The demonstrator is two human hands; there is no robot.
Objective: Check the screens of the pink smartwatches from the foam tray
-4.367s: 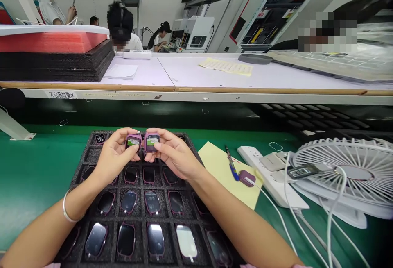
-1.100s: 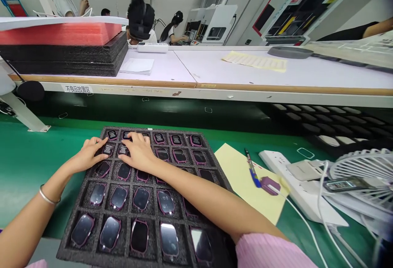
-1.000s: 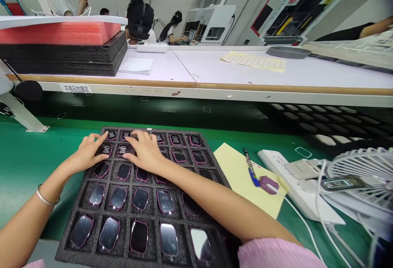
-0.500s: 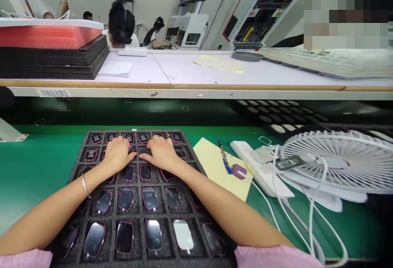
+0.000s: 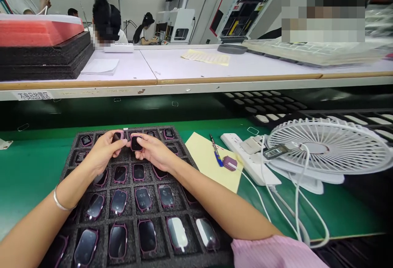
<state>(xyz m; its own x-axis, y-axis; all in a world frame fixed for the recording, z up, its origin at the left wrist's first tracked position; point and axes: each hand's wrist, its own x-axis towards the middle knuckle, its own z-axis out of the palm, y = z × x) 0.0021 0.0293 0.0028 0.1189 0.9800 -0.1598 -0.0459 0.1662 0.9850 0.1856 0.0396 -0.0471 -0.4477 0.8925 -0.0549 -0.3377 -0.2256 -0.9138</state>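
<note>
My left hand (image 5: 107, 149) is closed on a smartwatch (image 5: 116, 137) with a dark screen, raised over the far rows of the foam tray. Beside it, my right hand (image 5: 152, 149) grips another smartwatch (image 5: 136, 143), its dark face turned toward me and my thumb on its edge. Both hands are close together. Under them lies the black foam tray (image 5: 130, 219), whose square pockets hold several purple-framed watches, such as the watch (image 5: 118, 241) in the near row. Some watches in the far rows show white text, while my hands hide a few pockets.
Right of the tray are a yellow sheet (image 5: 196, 149), a pen (image 5: 216, 151), a purple charger block (image 5: 230, 163), a white power strip (image 5: 254, 165) and a white fan (image 5: 328, 147) with loose cables. A raised shelf (image 5: 172, 65) crosses behind, carrying stacked foam (image 5: 43, 55). Other people sit beyond it.
Both hands have lifted from the tray's far pockets and drawn closer together, each now holding a smartwatch. The view has shifted slightly to the right.
</note>
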